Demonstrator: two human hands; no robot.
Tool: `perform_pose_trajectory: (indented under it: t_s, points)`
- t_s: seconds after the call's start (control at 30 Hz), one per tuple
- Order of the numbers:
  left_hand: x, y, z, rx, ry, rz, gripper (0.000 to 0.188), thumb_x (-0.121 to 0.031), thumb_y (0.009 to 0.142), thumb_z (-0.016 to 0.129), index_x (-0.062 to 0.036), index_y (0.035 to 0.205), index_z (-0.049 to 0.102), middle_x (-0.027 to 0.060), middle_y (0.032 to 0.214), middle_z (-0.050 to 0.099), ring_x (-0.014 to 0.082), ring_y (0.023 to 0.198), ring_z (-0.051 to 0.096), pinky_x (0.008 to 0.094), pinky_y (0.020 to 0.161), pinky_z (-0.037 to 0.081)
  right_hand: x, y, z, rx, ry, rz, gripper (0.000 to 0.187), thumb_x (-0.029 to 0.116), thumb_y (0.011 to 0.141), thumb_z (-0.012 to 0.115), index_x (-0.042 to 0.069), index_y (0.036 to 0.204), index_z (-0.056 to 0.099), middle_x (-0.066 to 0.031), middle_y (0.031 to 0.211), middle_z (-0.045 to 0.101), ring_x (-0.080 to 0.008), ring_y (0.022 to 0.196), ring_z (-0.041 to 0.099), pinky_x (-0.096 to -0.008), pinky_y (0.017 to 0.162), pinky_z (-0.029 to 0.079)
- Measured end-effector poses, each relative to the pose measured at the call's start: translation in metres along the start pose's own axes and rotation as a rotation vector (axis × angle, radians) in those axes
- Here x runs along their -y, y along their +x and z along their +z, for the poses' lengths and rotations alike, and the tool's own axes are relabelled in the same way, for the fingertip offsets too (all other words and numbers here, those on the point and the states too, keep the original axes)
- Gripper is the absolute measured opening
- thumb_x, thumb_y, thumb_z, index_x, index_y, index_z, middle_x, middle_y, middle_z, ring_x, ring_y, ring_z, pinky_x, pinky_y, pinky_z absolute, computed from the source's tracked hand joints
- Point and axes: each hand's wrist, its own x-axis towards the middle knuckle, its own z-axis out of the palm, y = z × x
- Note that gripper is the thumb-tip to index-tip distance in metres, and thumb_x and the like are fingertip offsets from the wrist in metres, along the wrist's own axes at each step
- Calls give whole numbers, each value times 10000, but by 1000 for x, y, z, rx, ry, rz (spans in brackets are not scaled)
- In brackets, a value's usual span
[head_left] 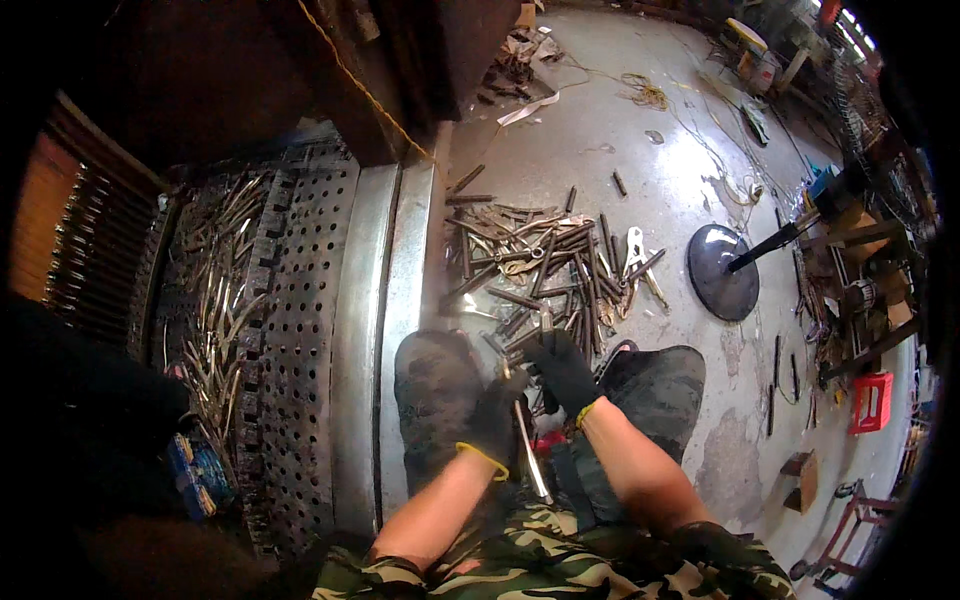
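My left hand (496, 412), in a black glove with a yellow cuff, is closed around a long shiny metal rod (531, 455). The rod slants down between my knees toward my body. Beside it, my right hand (562, 370), gloved the same way, is closed, with its fingers curled near the edge of a pile of dark metal rods (565, 262) on the floor. What the right hand grips is hidden by its fingers. A silver tool like locking pliers (634, 248) lies on the right side of the pile.
A perforated metal plate (300, 330) and a steel ledge (402, 260) run along my left, with thin metal strips (215, 310) heaped beyond. A round black stand base (722, 272) rises at the right. Further right are a red crate (872, 403) and a cluttered rack (865, 290).
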Motion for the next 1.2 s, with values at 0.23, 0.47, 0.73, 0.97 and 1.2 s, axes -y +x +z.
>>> perform_pose_trajectory:
  t_s: [0.23, 0.47, 0.73, 0.97, 1.2]
  points:
    - [-110, 17, -27, 265, -577, 76, 447, -595, 915, 527, -151, 895, 577, -50, 600, 456, 103, 484, 437, 260, 410, 362, -22, 103, 80, 363, 335, 533, 194, 295, 949, 527, 132, 974, 629, 3, 754, 581, -151, 575, 542, -283, 501, 440]
    - [-217, 71, -18, 16, -459, 254, 616, -658, 869, 542, -72, 1050, 605, 32, 688, 530, 191, 500, 452, 321, 455, 388, -88, 194, 113, 266, -277, 207, 267, 357, 890, 580, 136, 1029, 635, -57, 826, 608, -209, 685, 562, -328, 591, 452]
    - [-211, 105, -18, -93, -373, 238, 614, -620, 883, 566, -27, 1035, 606, 2, 662, 528, 122, 470, 450, 274, 418, 387, -129, 220, 76, 138, -596, 134, 281, 305, 877, 582, 114, 1076, 639, -124, 943, 642, -289, 849, 602, -395, 723, 484]
    - [-205, 115, -19, -46, -309, 177, 640, -610, 953, 454, -36, 1207, 581, -3, 706, 552, 111, 490, 421, 263, 420, 343, -118, 233, -161, -723, -1006, 110, 305, 260, 866, 584, 95, 1116, 642, -184, 1045, 671, -358, 993, 637, -454, 838, 512]
    - [-218, 123, -6, 38, -217, 85, 691, -612, 980, 376, -26, 1324, 502, 59, 830, 553, 166, 553, 455, 340, 473, 392, -68, 262, -309, -701, -1382, 348, 420, 272, 873, 565, 90, 1252, 572, -209, 1119, 670, -362, 1031, 652, -468, 885, 512]
